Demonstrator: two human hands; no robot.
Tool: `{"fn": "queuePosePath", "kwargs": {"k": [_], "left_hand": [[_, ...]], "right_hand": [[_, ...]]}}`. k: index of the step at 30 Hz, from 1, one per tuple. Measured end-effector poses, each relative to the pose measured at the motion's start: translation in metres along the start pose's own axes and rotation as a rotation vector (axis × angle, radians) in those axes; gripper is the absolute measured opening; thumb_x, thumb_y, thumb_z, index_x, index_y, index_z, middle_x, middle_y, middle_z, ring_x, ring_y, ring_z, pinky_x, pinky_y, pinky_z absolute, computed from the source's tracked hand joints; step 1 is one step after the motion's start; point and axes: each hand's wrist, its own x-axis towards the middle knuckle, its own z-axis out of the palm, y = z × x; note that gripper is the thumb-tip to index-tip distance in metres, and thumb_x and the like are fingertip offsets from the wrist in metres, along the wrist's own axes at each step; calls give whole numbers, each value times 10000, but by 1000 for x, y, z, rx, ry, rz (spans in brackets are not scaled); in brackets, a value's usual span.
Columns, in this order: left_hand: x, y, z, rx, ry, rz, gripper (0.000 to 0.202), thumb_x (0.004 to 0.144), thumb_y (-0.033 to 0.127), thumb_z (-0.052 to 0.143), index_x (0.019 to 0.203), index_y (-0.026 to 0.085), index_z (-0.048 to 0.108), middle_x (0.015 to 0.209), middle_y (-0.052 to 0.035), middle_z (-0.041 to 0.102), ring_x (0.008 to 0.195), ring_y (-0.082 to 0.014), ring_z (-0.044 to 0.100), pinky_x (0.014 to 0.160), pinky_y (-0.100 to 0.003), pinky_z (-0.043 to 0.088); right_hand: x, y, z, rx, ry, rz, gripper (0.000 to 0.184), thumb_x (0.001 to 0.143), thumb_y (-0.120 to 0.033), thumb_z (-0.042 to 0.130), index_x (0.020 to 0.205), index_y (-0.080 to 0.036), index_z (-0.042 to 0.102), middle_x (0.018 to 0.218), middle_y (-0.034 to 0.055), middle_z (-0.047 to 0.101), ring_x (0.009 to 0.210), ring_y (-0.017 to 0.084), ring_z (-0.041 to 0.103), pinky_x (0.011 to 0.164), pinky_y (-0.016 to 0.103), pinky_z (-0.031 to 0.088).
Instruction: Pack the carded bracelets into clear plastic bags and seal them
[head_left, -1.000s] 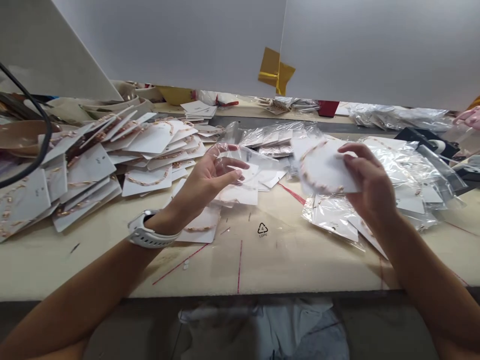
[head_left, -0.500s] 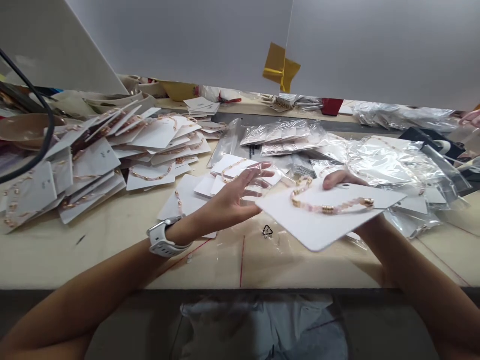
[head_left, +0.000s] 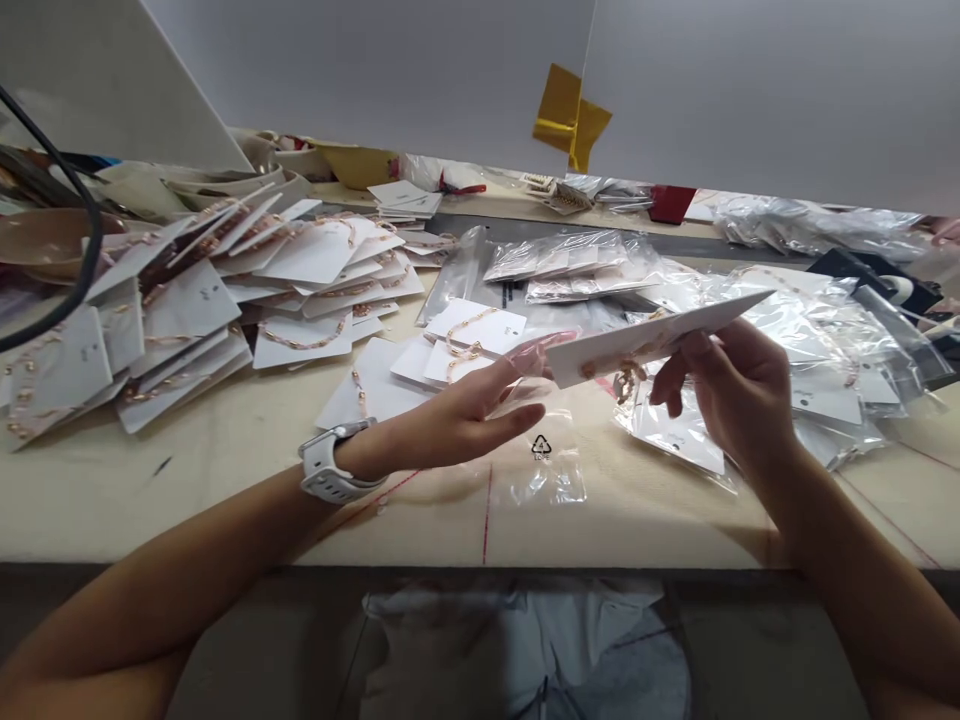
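Observation:
My right hand [head_left: 742,385] pinches a white card [head_left: 652,333] at its right end. The card is tilted nearly edge-on, and a pink and gold beaded strand [head_left: 628,378] hangs at its underside. The card's left end is at the fingertips of my left hand [head_left: 480,410]. Those fingers are stretched out and lie under the film of a clear plastic bag [head_left: 541,475] with a printed recycling mark; the thumb stands apart. Just behind my left hand lie white cards with beaded strands [head_left: 476,325].
Many carded strands [head_left: 322,265] are heaped at the left. Bagged cards [head_left: 787,320] pile up at the right, more bagged cards [head_left: 570,260] at the back middle. A grey panel [head_left: 375,80] with yellow tape stands behind. A black cable [head_left: 94,230] curves at the left edge.
My right hand has tipped the card from face-up to nearly edge-on and raised it towards the bag. My left fingers have gone under the bag's film.

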Motion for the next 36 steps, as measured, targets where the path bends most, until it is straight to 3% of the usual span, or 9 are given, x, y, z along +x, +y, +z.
{"fn": "queuePosePath", "kwargs": {"k": [5,7,12,18,22,27,32,36], "left_hand": [[1,-1,2,-275,-40,10,475,932,210,523,1369,371,431,1307,-24,565,1249,-164,536,1068,-335,469],[2,3,2,-325,-38,-18,459,925,196,534,1349,355,457,1298,-25,575,1272,-168,520,1089,-338,452],[2,6,2,-324,36,-124,434,906,241,581,1327,317,506,1216,-35,640,1274,-208,532,1100,-356,446],[1,0,-1,-300,-5,-70,503,889,240,592,1363,367,482,1191,-30,654,1275,-206,534,1106,-369,428],[-1,1,-2,-274,-49,-66,514,910,216,554,1384,390,458,1273,-32,619,1307,-200,504,1114,-370,416],[-2,0,1,-276,-40,-51,572,879,162,582,1377,412,455,1258,-6,627,1294,-187,518,1087,-336,452],[-2,0,3,-236,31,-87,543,849,205,611,1360,342,488,1172,-11,657,1222,-183,580,1091,-329,447],[-3,0,2,-212,4,-63,570,875,184,577,1405,340,438,1268,-24,621,1291,-177,520,1105,-311,414]], "right_hand": [[2,-3,-5,-9,83,-56,159,862,-395,669,848,-239,642,555,-46,600,388,92,543,285,205,356],[2,-3,-4,12,60,-59,130,869,-367,667,857,-239,653,567,-48,609,392,88,553,284,198,358],[1,-3,-3,-44,9,11,166,861,-382,678,923,-229,672,581,-42,609,420,95,574,308,209,392],[3,-5,-5,-27,110,-60,194,850,-435,673,814,-249,635,486,-56,562,329,98,492,255,229,295],[2,-5,-4,-29,174,-88,230,837,-484,670,788,-266,615,457,-60,540,319,107,471,276,248,304],[0,-4,-1,17,127,-75,189,855,-438,666,811,-259,626,478,-61,575,326,97,489,266,226,286],[-3,-3,1,5,95,-6,170,885,-404,643,856,-237,653,489,-67,576,327,74,475,272,208,294],[-3,-3,1,-13,135,2,174,876,-416,655,833,-247,648,486,-59,551,333,81,472,277,226,290]]}}
